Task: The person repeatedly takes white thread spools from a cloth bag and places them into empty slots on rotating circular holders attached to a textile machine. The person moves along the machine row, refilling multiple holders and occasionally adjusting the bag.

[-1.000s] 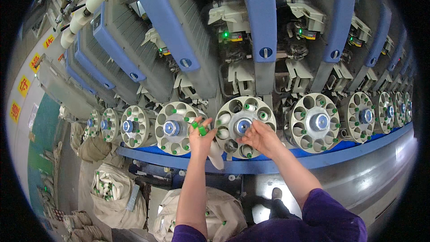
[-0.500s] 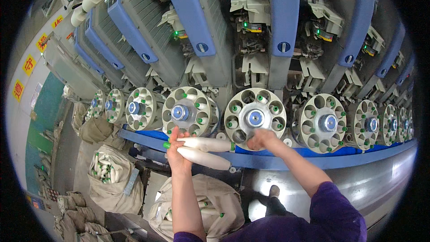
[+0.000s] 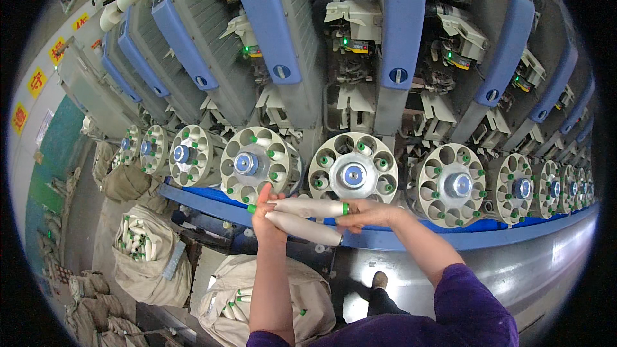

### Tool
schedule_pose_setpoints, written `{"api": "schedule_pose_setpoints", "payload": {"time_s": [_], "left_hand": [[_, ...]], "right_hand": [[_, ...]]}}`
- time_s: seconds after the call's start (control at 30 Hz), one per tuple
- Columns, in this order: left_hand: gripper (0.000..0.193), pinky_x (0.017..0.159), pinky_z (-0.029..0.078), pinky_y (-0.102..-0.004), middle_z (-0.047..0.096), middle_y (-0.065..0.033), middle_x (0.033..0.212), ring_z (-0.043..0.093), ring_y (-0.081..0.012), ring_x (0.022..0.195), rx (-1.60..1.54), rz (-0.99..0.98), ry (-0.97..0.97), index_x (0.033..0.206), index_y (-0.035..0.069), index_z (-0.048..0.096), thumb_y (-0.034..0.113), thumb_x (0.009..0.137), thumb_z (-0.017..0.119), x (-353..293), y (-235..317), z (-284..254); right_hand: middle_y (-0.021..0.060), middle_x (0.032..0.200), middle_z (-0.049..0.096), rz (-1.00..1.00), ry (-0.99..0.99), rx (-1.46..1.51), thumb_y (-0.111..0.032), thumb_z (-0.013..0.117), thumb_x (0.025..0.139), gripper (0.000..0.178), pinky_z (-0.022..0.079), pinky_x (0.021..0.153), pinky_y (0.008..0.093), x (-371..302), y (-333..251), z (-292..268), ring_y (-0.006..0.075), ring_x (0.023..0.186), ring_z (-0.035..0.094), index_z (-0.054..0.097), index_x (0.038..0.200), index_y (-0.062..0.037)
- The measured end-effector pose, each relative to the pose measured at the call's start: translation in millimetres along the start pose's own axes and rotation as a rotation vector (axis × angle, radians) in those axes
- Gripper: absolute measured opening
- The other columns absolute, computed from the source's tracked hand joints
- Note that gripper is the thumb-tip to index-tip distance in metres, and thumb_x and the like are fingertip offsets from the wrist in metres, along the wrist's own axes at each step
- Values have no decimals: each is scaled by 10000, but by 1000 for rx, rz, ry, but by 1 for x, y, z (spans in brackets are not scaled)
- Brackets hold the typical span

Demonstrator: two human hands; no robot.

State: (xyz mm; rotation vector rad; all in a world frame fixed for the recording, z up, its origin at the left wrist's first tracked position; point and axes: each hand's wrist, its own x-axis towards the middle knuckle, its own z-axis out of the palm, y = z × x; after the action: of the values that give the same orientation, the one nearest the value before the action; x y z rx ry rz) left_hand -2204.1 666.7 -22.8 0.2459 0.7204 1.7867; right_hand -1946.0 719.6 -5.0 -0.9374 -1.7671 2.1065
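Two white yarn bobbins lie side by side across my left hand [image 3: 267, 217], which is closed round their left ends. The upper bobbin [image 3: 308, 207] has green ends; the lower bobbin [image 3: 305, 229] slants down to the right. At the upper bobbin's right green end, my right hand [image 3: 369, 214] has its fingers closed on the tip. Just beyond the hands stands a round magazine [image 3: 353, 137] with a blue hub; some of its pockets hold green-tipped bobbins. The palm side of my right hand is hidden.
Similar magazines [image 3: 452, 186] line the machine on both sides, above a blue rail [image 3: 424, 238]. Blue-edged machine panels [image 3: 403, 26] rise behind. Below my left forearm stands a cloth sack [image 3: 302, 283] of bobbins; another sack [image 3: 151, 276] is further left.
My right hand has moved left from the magazine's lower edge to the upper bobbin's green end. The left hand still holds both bobbins. The whole view has shifted slightly.
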Motion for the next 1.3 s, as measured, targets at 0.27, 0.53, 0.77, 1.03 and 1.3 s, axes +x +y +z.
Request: {"api": "schedule_pose_setpoints", "payload": {"time_s": [0.27, 0.53, 0.77, 1.03, 1.3], "left_hand": [[362, 842, 441, -316, 506, -89, 1090, 504, -201, 1030, 944, 495, -62, 996, 26, 645, -71, 690, 477, -9, -57, -14], [495, 958, 403, -438, 497, -137, 1182, 489, -301, 1119, 322, 93, -82, 1195, 5, 470, -16, 703, 528, -69, -64, 17], [545, 984, 341, -366, 451, -147, 1272, 419, -257, 1200, 307, 19, -192, 1294, 51, 374, 40, 768, 518, -91, -63, 76], [381, 920, 418, -479, 562, -60, 1036, 539, -244, 1026, 30, -138, -262, 1253, 141, 402, 301, 916, 479, -111, -126, 138], [319, 859, 448, -467, 538, -22, 873, 554, -178, 849, 40, -352, -169, 1231, 215, 409, 287, 925, 463, -181, -242, 199]], "right_hand": [[19, 817, 615, -282, 302, -37, -222, 584, 875, 192, 428, 613, 216, -45, -10, -54, 81, 680, 510, 654, 914, -48], [76, 996, 601, -320, 629, -313, -248, 718, 721, 235, 473, 715, 311, 3, -50, -59, 186, 857, 580, 629, 694, -33], [131, 1030, 621, -485, 744, -748, -314, 628, 793, 318, 474, 795, 366, -44, -16, -27, 277, 886, 606, 629, 982, -58], [34, 673, 528, 189, 396, -79, -459, 440, 910, 449, 443, 550, 279, -224, 53, 21, 131, 559, 522, 511, 894, -16], [75, 843, 604, -772, 1146, 1182, -240, 444, 916, 226, 440, 914, 494, -402, 140, -49, 231, 823, 611, 513, 757, -96]]}}
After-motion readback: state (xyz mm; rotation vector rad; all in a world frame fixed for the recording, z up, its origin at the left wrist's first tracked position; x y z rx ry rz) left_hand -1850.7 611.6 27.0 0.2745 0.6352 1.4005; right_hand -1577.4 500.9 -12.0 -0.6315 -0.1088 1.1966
